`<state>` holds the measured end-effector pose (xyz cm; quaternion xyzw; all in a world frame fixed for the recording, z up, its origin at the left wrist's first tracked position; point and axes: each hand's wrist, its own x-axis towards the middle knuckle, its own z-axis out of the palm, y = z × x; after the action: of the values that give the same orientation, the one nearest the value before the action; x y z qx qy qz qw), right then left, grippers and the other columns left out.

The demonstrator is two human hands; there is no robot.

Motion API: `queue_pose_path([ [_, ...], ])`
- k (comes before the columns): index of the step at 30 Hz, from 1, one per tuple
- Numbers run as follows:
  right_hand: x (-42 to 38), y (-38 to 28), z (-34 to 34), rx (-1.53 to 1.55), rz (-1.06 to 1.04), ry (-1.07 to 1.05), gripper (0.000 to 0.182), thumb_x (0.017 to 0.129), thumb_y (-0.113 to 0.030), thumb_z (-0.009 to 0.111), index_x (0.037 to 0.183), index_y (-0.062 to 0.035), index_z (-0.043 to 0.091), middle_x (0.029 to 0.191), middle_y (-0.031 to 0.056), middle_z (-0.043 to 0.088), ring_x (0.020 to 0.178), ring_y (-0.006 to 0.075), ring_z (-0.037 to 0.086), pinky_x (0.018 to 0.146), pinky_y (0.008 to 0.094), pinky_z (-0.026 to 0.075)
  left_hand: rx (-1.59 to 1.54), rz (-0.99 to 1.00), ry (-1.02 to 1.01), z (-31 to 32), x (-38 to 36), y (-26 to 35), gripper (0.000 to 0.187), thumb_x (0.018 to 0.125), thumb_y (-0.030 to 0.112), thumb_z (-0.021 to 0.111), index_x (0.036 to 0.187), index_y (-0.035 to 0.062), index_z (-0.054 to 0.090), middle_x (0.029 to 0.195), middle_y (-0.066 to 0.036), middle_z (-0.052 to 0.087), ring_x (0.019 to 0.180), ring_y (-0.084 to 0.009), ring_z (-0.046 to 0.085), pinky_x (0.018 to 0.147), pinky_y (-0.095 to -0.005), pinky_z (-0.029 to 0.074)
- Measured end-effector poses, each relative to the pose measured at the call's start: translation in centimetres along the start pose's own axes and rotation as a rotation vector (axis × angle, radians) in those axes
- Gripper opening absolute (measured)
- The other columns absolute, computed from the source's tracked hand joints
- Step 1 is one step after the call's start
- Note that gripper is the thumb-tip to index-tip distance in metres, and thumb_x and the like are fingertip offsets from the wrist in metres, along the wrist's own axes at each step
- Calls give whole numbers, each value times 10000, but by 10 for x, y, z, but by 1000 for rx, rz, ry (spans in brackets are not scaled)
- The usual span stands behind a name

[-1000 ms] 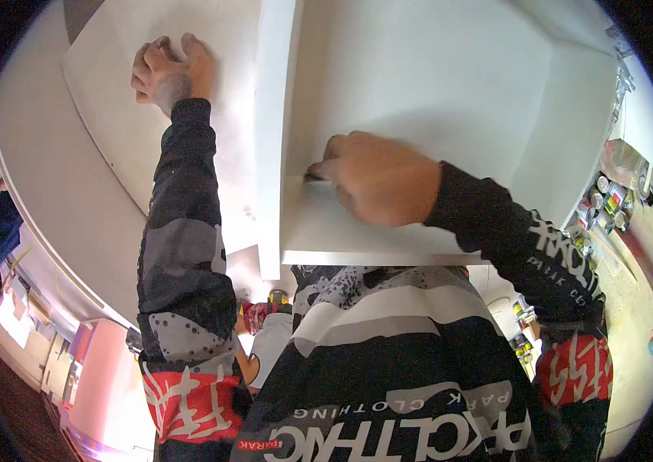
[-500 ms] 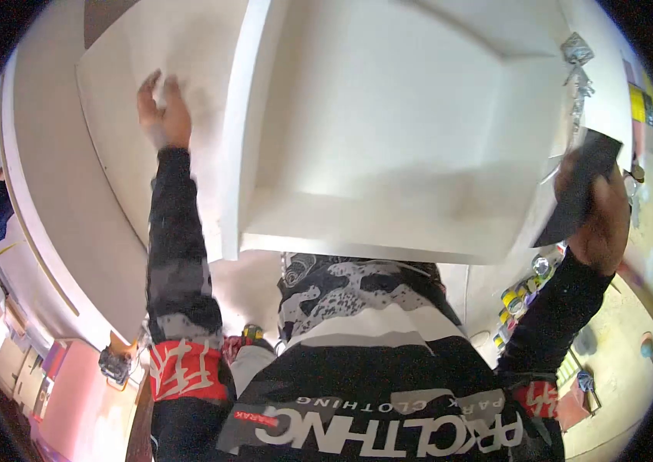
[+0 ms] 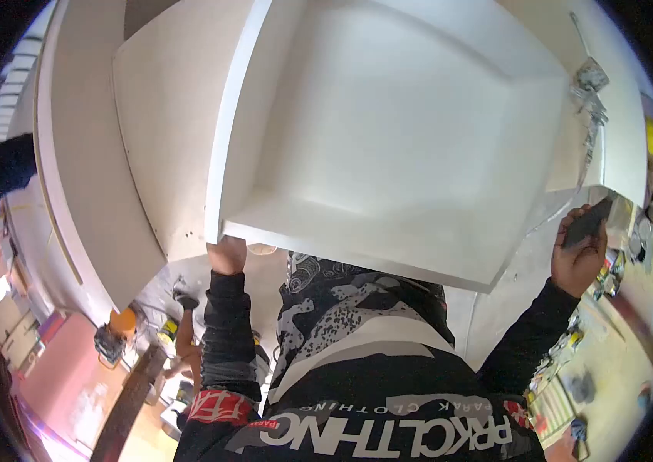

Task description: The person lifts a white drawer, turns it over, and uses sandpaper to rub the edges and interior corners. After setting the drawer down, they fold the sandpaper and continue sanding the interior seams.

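A large white open-fronted box (image 3: 388, 138), like a cabinet or drawer body, fills the middle of the view. At its lower left corner is my left hand (image 3: 228, 256); the fingers go out of sight behind the edge, so their grip is hidden. My right hand (image 3: 577, 266), off to the right of the box, is closed around a dark grey piece of sandpaper (image 3: 588, 225) held between thumb and fingers.
A white panel (image 3: 164, 138) stands on the left. Crumpled silver wrapping on a cable (image 3: 592, 100) hangs at the right. A pink surface (image 3: 60, 377), a brown beam (image 3: 130, 404) and another person's dark sleeve (image 3: 3, 169) are on the left.
My left hand has come down from beside the white panel to the box's lower left corner. My right hand has lowered slightly with the sandpaper, and the view has shifted.
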<state>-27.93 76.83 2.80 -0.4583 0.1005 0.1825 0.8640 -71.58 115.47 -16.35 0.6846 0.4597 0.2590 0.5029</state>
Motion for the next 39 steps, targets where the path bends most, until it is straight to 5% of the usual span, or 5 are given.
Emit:
queue_pose_path([
  [11,169,-6,-165,-99,122,144,336,997,-186,553,1251,35,551,1125,162,629,1002,245,609,830,311,535,60,41,435,43,-44,87,281,856,32,671,1128,-25,627,992,-138,651,952,-265,640,827,-407,514],
  [13,193,-6,-220,-626,96,238,403,987,-230,576,1315,0,534,1292,139,602,1139,241,593,936,354,517,1159,158,438,29,-55,89,297,876,210,690,1016,-42,621,979,-136,652,940,-238,635,840,-383,512],
  [16,204,19,-241,-666,145,208,405,988,-232,572,1318,-2,532,1295,140,601,1140,241,594,939,355,517,-337,-207,909,36,-51,126,313,1004,316,489,905,45,610,871,-65,618,774,-176,605,768,-324,506],
  [22,203,45,-261,-762,186,134,410,992,-240,561,1328,-7,526,1304,143,597,1146,242,594,948,357,514,483,401,393,40,-45,219,228,1012,178,512,1004,-24,616,855,-148,619,798,-230,604,790,-393,510],
  [39,198,52,-296,-1023,160,-66,427,1002,-260,528,1354,-20,507,1330,151,585,1161,245,597,972,364,507,1366,44,-1182,95,57,255,626,951,390,554,1265,-151,519,1317,-363,530,1259,-479,523,1099,-518,391],
])
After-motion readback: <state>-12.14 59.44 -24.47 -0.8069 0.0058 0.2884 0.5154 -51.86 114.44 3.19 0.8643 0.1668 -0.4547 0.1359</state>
